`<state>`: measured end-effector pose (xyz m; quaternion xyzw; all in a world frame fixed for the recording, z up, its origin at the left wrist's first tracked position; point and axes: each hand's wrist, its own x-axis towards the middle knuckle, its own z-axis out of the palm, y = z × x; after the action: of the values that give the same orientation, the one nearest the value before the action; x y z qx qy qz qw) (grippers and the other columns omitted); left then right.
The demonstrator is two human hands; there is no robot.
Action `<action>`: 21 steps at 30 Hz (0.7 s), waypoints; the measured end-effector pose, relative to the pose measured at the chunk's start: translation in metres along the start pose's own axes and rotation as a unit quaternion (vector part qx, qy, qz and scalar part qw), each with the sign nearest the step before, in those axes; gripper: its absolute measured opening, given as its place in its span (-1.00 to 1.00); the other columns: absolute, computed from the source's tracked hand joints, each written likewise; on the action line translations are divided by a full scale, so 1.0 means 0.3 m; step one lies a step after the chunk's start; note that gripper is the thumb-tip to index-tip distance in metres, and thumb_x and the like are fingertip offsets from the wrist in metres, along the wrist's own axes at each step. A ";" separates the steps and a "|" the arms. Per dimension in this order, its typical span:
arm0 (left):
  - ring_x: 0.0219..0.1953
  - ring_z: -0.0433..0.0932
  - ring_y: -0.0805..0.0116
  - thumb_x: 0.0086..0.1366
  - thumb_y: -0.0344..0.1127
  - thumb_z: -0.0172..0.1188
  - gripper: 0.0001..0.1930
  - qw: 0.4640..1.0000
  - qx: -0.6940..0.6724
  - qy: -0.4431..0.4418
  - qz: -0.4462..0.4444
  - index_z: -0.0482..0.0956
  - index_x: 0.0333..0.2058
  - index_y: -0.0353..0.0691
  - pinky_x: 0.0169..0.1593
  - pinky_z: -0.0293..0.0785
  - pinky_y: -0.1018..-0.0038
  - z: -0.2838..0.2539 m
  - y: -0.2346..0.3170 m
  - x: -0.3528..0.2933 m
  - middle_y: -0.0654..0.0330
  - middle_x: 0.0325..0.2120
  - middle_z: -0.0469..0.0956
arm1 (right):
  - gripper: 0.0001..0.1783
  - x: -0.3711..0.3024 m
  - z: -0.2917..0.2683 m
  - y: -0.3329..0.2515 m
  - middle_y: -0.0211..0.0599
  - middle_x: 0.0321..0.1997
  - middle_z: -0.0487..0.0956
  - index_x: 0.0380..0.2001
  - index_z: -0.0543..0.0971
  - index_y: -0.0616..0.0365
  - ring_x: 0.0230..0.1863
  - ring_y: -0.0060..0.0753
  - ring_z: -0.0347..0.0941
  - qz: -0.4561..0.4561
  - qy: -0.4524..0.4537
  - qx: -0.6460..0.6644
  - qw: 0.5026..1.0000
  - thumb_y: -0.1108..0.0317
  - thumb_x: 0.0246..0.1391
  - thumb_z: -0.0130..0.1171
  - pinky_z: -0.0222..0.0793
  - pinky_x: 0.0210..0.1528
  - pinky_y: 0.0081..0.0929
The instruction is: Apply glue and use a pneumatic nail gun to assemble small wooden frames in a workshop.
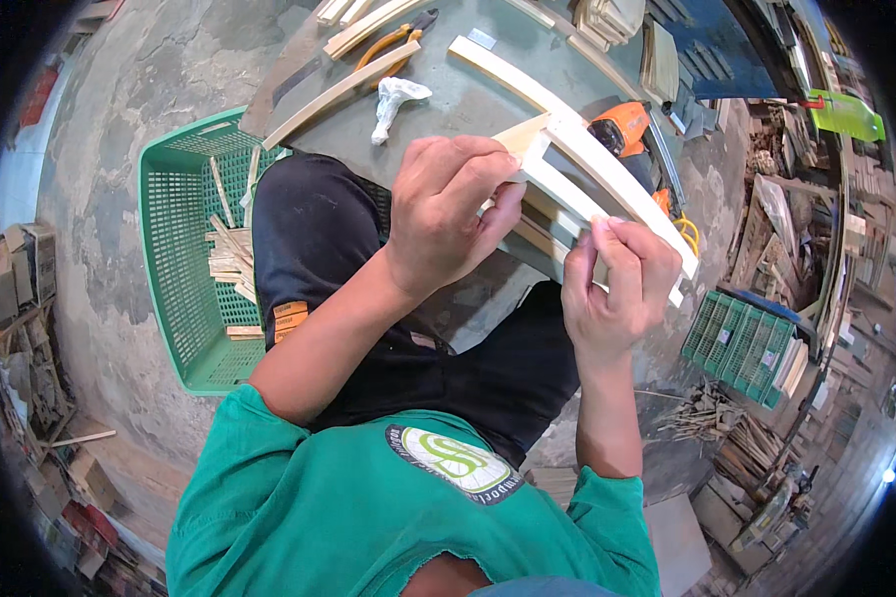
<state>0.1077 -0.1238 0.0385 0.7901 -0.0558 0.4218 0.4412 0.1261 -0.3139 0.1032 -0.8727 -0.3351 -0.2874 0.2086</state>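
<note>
Both hands pinching a pale wooden strip, long axis slanting upper left to lower right

From my remote seat, I'm seeing a green mesh basket standing on the stained concrete floor at left, brown boxes piling up beyond it. Crumpled white plastic is lying on the grey tabletop, near orange-handled pliers. At right, a heap of sticks is lying near green crates.
</note>
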 end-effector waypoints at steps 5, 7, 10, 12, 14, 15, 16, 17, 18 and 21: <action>-0.24 0.59 0.21 0.00 -0.62 0.41 -0.57 1.000 -0.005 -0.023 0.004 0.58 -0.11 -0.20 -0.21 0.53 0.38 -0.011 0.000 -0.003 0.11 -0.22 0.64 | -0.64 -0.003 0.002 0.003 -0.38 -0.18 0.61 -0.29 0.69 0.09 -0.17 -0.22 0.49 -0.023 0.008 -0.014 1.000 0.63 -0.26 0.43 0.40 -0.08 -0.30; -0.27 0.59 0.22 0.00 -0.57 0.42 -0.61 1.000 -0.005 -0.012 -0.004 0.58 -0.15 -0.18 -0.18 0.47 0.36 -0.002 -0.001 -0.007 0.16 -0.25 0.63 | -0.64 -0.004 0.005 0.002 -0.39 -0.18 0.61 -0.30 0.69 0.08 -0.17 -0.23 0.49 -0.023 0.007 -0.017 1.000 0.62 -0.26 0.43 0.39 -0.08 -0.30; -0.29 0.59 0.23 0.00 -0.51 0.42 -0.64 1.000 -0.007 0.001 -0.016 0.58 -0.19 -0.16 -0.15 0.41 0.34 0.004 0.001 -0.010 0.21 -0.27 0.62 | -0.65 -0.005 0.008 0.005 -0.40 -0.18 0.61 -0.30 0.69 0.07 -0.17 -0.23 0.49 -0.025 0.010 -0.020 0.999 0.61 -0.26 0.43 0.38 -0.07 -0.30; -0.29 0.59 0.23 -0.01 -0.52 0.42 -0.64 1.000 -0.009 0.002 -0.019 0.59 -0.19 -0.15 -0.14 0.41 0.34 0.004 0.002 -0.010 0.20 -0.27 0.62 | -0.66 -0.007 0.009 0.006 -0.40 -0.17 0.61 -0.31 0.69 0.07 -0.18 -0.24 0.50 -0.026 0.014 -0.020 0.999 0.60 -0.26 0.43 0.37 -0.07 -0.30; -0.29 0.59 0.22 -0.01 -0.52 0.42 -0.63 1.000 -0.009 -0.001 -0.022 0.59 -0.18 -0.15 -0.14 0.42 0.35 0.003 0.002 -0.011 0.19 -0.27 0.62 | -0.65 -0.007 0.009 0.005 -0.40 -0.17 0.61 -0.30 0.68 0.07 -0.18 -0.24 0.50 -0.027 0.012 -0.023 0.999 0.60 -0.26 0.44 0.36 -0.07 -0.30; -0.29 0.59 0.22 -0.01 -0.52 0.42 -0.63 1.000 -0.008 -0.001 -0.021 0.59 -0.18 -0.15 -0.14 0.42 0.35 0.003 0.002 -0.012 0.19 -0.27 0.62 | -0.65 -0.008 0.009 0.006 -0.40 -0.17 0.61 -0.30 0.68 0.07 -0.18 -0.24 0.50 -0.028 0.013 -0.023 0.999 0.60 -0.26 0.44 0.36 -0.07 -0.30; -0.29 0.59 0.22 -0.01 -0.52 0.42 -0.63 1.000 -0.010 0.002 -0.023 0.59 -0.18 -0.15 -0.14 0.42 0.35 0.003 0.002 -0.012 0.19 -0.27 0.62 | -0.65 -0.008 0.009 0.007 -0.40 -0.17 0.61 -0.30 0.68 0.07 -0.18 -0.25 0.50 -0.029 0.012 -0.021 0.999 0.59 -0.26 0.44 0.35 -0.07 -0.30; -0.29 0.59 0.23 -0.01 -0.52 0.42 -0.63 1.000 -0.011 0.003 -0.024 0.59 -0.18 -0.14 -0.14 0.42 0.35 0.004 0.003 -0.012 0.19 -0.27 0.62 | -0.65 -0.008 0.010 0.008 -0.41 -0.17 0.61 -0.29 0.68 0.07 -0.18 -0.25 0.50 -0.031 0.012 -0.019 0.999 0.59 -0.26 0.44 0.35 -0.07 -0.30; -0.29 0.59 0.23 -0.01 -0.52 0.42 -0.63 1.000 -0.012 0.004 -0.024 0.59 -0.18 -0.14 -0.14 0.42 0.35 0.005 0.003 -0.012 0.19 -0.27 0.62 | -0.65 -0.009 0.010 0.009 -0.41 -0.17 0.61 -0.29 0.68 0.07 -0.18 -0.25 0.50 -0.031 0.012 -0.020 0.999 0.59 -0.26 0.44 0.35 -0.07 -0.30; -0.28 0.58 0.22 -0.01 -0.53 0.42 -0.62 0.999 -0.014 0.007 -0.028 0.59 -0.17 -0.15 -0.15 0.43 0.35 0.008 0.004 -0.014 0.18 -0.27 0.62 | -0.65 -0.010 0.011 0.011 -0.40 -0.17 0.61 -0.29 0.69 0.06 -0.17 -0.25 0.50 -0.032 0.013 -0.020 0.999 0.58 -0.25 0.43 0.34 -0.06 -0.29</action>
<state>0.1059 -0.1276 0.0358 0.7821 -0.0368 0.4141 0.4642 0.1279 -0.3159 0.0982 -0.8618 -0.3544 -0.3117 0.1858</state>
